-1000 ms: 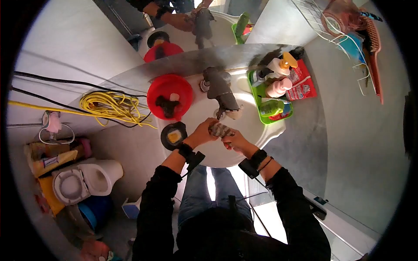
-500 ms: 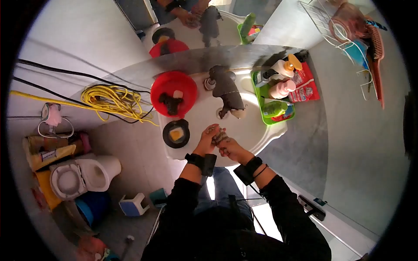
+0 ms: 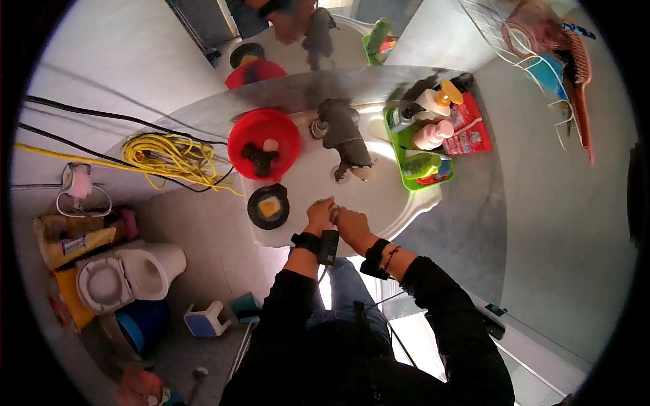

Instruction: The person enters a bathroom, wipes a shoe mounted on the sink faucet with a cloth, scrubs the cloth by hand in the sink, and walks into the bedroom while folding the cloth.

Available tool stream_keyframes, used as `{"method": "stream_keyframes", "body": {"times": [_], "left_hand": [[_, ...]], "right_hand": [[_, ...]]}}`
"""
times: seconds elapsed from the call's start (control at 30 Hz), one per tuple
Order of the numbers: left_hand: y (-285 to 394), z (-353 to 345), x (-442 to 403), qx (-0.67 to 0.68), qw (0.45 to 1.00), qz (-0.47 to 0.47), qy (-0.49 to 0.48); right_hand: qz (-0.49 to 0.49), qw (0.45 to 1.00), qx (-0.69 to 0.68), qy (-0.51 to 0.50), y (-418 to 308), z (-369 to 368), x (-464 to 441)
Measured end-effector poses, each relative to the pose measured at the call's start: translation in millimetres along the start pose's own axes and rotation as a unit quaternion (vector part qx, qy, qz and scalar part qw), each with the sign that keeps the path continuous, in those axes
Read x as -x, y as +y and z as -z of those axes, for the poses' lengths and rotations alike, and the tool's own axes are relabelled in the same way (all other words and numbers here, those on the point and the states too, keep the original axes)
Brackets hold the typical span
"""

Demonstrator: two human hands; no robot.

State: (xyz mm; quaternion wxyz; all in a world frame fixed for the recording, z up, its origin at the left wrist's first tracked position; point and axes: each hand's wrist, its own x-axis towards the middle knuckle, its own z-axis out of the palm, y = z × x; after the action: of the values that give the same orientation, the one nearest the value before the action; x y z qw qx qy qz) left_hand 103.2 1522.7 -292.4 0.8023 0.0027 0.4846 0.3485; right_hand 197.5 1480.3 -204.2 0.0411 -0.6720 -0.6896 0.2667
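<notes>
My left hand and my right hand are pressed together above the near part of the white sink. Both are closed, fingers curled against each other. A small greyish bit shows between them; its kind is hidden by the fingers. Beyond the hands, a dark grey cloth-like thing hangs over the tap area. To the left lies a round black dish with a yellow soap bar in it. Behind that dish stands a red basin holding a dark wet-looking cloth and a small pale piece.
A green tray of pump bottles stands on the sink's right, beside a red packet. Coiled yellow cord hangs at left. A toilet and small stool are lower left. A wire rack is upper right.
My right hand has turned over and closed more tightly against the left. The greyish thing between my hands, more exposed before, is now mostly covered. The view has shifted slightly.
</notes>
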Motion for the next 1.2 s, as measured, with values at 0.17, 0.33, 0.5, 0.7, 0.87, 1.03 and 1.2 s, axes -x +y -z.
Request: {"method": "stream_keyframes", "body": {"times": [0.17, 0.33, 0.5, 0.7, 0.87, 1.03, 1.2], "left_hand": [[3.1, -6.6, 4.2, 0.000, 0.997, 0.038, 0.062], [10.8, -15.6, 16.3, 0.026, 0.996, 0.080, 0.024], [22.2, -28.3, 34.2, 0.025, 0.996, -0.007, -0.090], [30.5, -29.7, 36.2, 0.037, 0.990, 0.024, -0.131], [35.7, -39.7, 50.1, 0.038, 0.982, 0.016, -0.182], [36.0, -39.5, 52.0, 0.028, 0.974, 0.042, -0.221], [40.8, -51.9, 69.3, -0.045, 0.957, 0.109, -0.264]], "right_hand": [[0.000, 0.996, 0.078, 0.040, -2.8, -1.2, -2.5], [-0.007, 0.990, 0.139, 0.025, -8.2, 9.2, -1.0], [0.015, 0.988, -0.149, 0.038, 16.2, 3.5, -3.0], [0.017, 0.831, -0.505, -0.232, 36.3, 59.0, -5.6], [-0.163, 0.549, -0.786, -0.235, 47.6, 23.5, 4.6], [-0.093, 0.347, -0.879, -0.315, 56.8, -10.6, 12.9], [-0.080, 0.315, -0.878, -0.350, 42.6, 0.2, 13.9]]}}
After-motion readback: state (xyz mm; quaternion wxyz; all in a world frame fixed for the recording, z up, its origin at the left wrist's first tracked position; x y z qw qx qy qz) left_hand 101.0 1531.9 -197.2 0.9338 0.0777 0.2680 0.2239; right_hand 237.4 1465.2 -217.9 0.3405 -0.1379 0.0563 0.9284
